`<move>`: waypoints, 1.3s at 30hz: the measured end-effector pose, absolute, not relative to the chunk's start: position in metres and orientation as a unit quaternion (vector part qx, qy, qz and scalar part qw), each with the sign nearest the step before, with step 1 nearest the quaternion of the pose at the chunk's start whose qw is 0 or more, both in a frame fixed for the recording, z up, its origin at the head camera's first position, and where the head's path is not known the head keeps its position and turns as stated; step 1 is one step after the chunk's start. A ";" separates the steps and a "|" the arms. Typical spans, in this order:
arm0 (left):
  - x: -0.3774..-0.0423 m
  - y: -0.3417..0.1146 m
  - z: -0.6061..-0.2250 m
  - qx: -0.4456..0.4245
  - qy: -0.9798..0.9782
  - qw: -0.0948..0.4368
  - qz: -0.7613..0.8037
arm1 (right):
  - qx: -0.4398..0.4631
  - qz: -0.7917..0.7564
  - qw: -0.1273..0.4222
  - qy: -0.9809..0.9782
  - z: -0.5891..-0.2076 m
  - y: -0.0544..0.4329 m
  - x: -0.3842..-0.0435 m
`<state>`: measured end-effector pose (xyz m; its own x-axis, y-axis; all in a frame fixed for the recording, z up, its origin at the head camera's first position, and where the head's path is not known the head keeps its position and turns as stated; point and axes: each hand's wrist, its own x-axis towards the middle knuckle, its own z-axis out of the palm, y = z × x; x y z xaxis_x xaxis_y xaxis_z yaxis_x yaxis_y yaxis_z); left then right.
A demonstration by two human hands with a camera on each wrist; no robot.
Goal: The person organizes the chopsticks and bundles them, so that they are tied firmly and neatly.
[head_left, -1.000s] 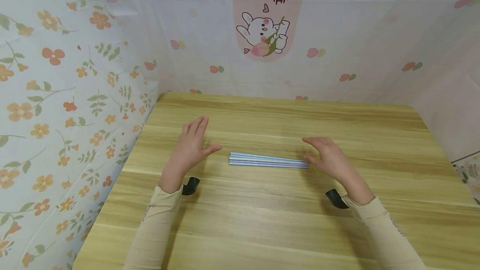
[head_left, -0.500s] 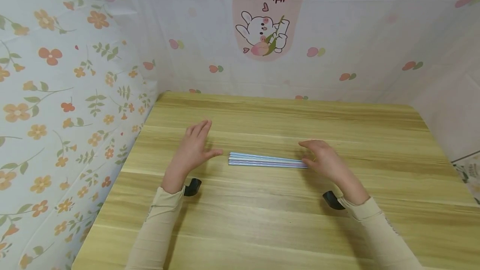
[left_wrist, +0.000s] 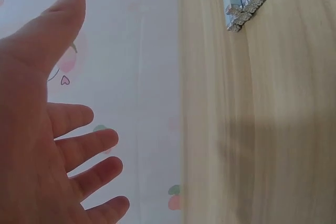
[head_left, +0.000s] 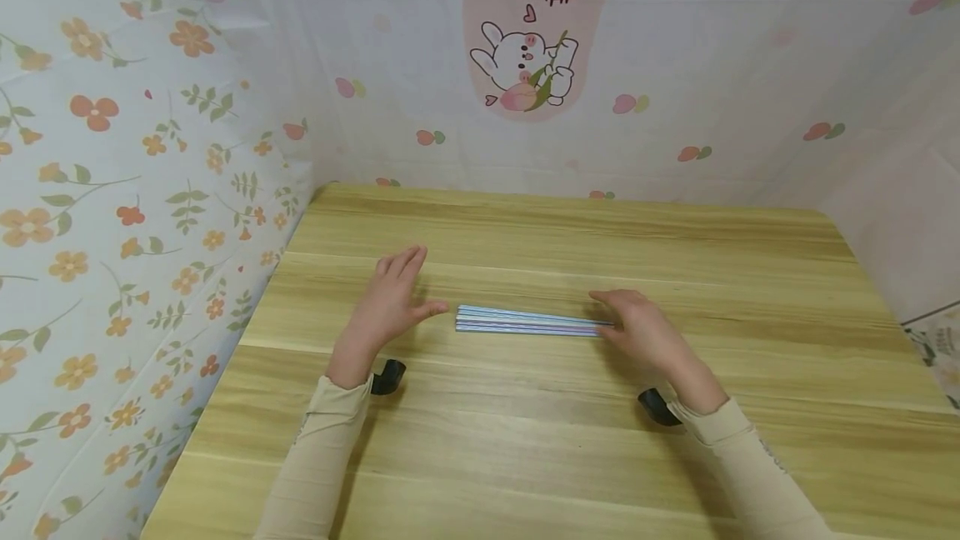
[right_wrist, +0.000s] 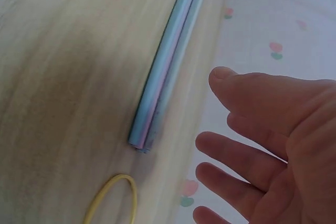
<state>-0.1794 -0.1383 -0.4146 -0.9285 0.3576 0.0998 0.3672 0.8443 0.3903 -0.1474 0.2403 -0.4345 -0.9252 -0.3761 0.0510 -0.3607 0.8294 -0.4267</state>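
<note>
A bundle of several blue and purple chopsticks [head_left: 525, 322] lies sideways on the table, fanned a little wider at its left end. My left hand [head_left: 384, 305] hovers just left of that end, thumb pointing toward it and fingers spread. In the left wrist view the silvery chopstick ends [left_wrist: 247, 9] are apart from the hand. Over the narrower right end is my right hand [head_left: 647, 333], its fingers loosely bent and overlapping the sticks in the head view. The right wrist view shows nothing in its grasp. A yellow rubber band [right_wrist: 122, 176] lies beyond the bundle's right end, hidden in the head view.
The wood-grain table [head_left: 480, 457] reaches back to a white printed curtain [head_left: 390, 65]. A floral curtain [head_left: 112, 215] hangs along the left side. Black wrist camera mounts [head_left: 388, 377] jut inward beneath both wrists.
My right hand has moved left and slightly nearer, over the bundle's right end, covering the rubber band in the head view. My left hand has shifted slightly right and nearer. The chopsticks stay put.
</note>
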 end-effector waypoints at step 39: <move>-0.175 -0.106 -0.450 -0.260 -0.943 -0.034 -0.206 | -0.228 -0.175 -0.011 0.958 -0.456 0.233 -0.138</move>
